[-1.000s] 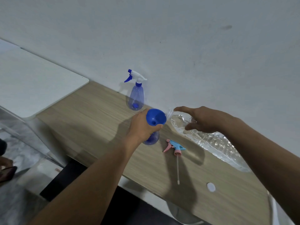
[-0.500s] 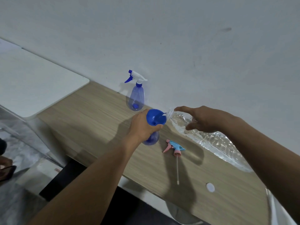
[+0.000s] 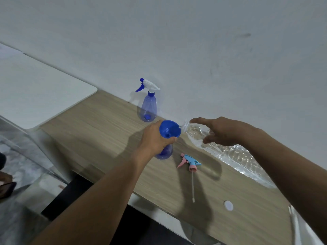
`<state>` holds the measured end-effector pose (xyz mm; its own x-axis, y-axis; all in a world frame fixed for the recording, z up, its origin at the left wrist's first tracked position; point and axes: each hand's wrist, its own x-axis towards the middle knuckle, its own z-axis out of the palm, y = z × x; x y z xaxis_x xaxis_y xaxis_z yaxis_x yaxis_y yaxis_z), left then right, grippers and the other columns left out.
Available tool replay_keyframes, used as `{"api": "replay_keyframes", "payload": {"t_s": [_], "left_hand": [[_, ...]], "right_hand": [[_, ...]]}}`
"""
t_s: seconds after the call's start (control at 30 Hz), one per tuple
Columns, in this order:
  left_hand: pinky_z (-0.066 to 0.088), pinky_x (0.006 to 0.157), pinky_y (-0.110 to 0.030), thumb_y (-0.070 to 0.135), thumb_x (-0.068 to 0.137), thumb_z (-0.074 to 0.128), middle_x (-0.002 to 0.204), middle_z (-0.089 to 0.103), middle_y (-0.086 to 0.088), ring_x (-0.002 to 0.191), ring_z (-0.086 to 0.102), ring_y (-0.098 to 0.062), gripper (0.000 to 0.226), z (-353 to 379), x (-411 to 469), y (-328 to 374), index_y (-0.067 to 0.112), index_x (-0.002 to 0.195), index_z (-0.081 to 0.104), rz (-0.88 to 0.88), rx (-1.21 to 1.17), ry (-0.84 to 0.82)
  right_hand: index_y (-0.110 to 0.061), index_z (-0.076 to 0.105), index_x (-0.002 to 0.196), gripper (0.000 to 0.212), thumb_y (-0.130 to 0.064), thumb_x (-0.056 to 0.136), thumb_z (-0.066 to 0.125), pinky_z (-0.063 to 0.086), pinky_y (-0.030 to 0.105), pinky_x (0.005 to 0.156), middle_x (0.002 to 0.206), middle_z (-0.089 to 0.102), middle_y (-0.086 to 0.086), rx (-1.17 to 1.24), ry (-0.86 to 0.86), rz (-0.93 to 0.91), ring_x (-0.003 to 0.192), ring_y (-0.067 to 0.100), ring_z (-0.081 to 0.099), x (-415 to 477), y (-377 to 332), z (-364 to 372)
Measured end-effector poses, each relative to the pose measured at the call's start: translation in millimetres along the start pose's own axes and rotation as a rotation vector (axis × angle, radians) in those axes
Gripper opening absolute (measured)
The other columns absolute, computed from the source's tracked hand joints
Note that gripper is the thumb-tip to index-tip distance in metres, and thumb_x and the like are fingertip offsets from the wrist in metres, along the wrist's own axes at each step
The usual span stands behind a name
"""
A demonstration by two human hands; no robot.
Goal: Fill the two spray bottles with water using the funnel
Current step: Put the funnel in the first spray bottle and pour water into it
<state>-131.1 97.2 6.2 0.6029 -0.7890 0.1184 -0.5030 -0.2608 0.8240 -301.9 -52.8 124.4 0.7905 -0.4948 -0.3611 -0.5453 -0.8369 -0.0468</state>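
Fingers [image 3: 172, 139] of the left hand [image 3: 155, 137] curl round the neck of the open spray bottle [image 3: 164, 152], just under the blue funnel [image 3: 169, 129] seated in its mouth. The grip likely steadies both bottle and funnel against the push of the pour. The bottle stands on the wooden table [image 3: 106, 131], and that wrist is straight, the forearm reaching forward from the near edge.

The right hand [image 3: 224, 131] clasps the shoulder of a large clear water bottle [image 3: 230, 154], index finger stretched along the top toward the mouth and thumb pressed underneath. The bottle is tipped low, its mouth at the funnel's rim, so water can run into the cone rather than onto the wood. Whether a stream is flowing is hard to tell. The right arm comes in from the side, with the bottle's body trailing back beneath the forearm.

The pink-and-blue spray head [image 3: 190, 162] lies on the table just beside the open bottle, presumably waiting to be screwed back on. A white cap [image 3: 228, 205] lies nearer the edge. The second spray bottle [image 3: 147, 110] stands against the wall with its trigger head on, apart from both hands.
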Motion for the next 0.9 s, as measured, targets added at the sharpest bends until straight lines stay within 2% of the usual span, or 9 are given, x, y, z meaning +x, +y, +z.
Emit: {"api": "replay_keyframes", "payload": {"t_s": [0.2,0.43,0.53,0.67,0.77,0.9], "left_hand": [[0.042,0.068,-0.012,0.039,0.071,0.083,0.097,0.068,0.015,0.089,0.062,-0.006,0.046,1,0,0,0.029,0.112,0.064,-0.006,-0.020,0.000],[0.046,0.068,-0.014,0.034,0.074,0.082,0.092,0.069,0.012,0.086,0.064,-0.007,0.036,-1,-2,4,0.026,0.106,0.066,0.002,-0.011,-0.006],[0.045,0.066,-0.013,0.035,0.074,0.082,0.093,0.069,0.013,0.086,0.064,-0.006,0.039,-1,-2,3,0.027,0.108,0.066,-0.005,-0.012,-0.004],[0.053,0.074,-0.021,0.041,0.070,0.082,0.094,0.070,0.015,0.089,0.064,-0.005,0.045,1,0,0,0.032,0.111,0.065,-0.025,-0.020,0.001],[0.056,0.079,-0.026,0.041,0.069,0.083,0.096,0.070,0.015,0.090,0.064,-0.005,0.048,2,-1,-1,0.032,0.113,0.064,-0.035,-0.019,0.008],[0.055,0.077,-0.025,0.036,0.070,0.083,0.091,0.069,0.015,0.086,0.064,-0.002,0.042,2,-2,0,0.031,0.108,0.065,-0.048,-0.048,0.011]], "right_hand": [[-0.058,0.019,0.147,0.077,-0.037,0.093,0.068,0.050,0.038,0.082,0.089,0.057,-0.006,-0.010,0.001,-0.003,0.091,0.021,0.060,0,0,1],[-0.059,0.018,0.147,0.077,-0.038,0.093,0.068,0.053,0.041,0.086,0.100,0.065,0.000,-0.007,0.007,-0.009,0.094,0.021,0.063,1,2,3],[-0.059,0.017,0.147,0.077,-0.037,0.093,0.068,0.053,0.041,0.086,0.103,0.066,0.002,0.001,0.024,-0.019,0.094,0.022,0.063,1,2,4],[-0.060,0.015,0.147,0.077,-0.038,0.094,0.066,0.053,0.042,0.085,0.101,0.068,0.007,0.011,0.049,-0.031,0.090,0.024,0.064,3,2,9],[-0.060,0.012,0.147,0.077,-0.039,0.095,0.065,0.053,0.041,0.085,0.102,0.068,0.007,0.041,0.097,-0.065,0.089,0.023,0.063,5,3,14],[-0.056,0.012,0.150,0.075,-0.038,0.097,0.062,0.050,0.037,0.088,0.108,0.060,0.003,0.125,0.210,-0.110,0.095,0.019,0.056,3,2,14]]}}
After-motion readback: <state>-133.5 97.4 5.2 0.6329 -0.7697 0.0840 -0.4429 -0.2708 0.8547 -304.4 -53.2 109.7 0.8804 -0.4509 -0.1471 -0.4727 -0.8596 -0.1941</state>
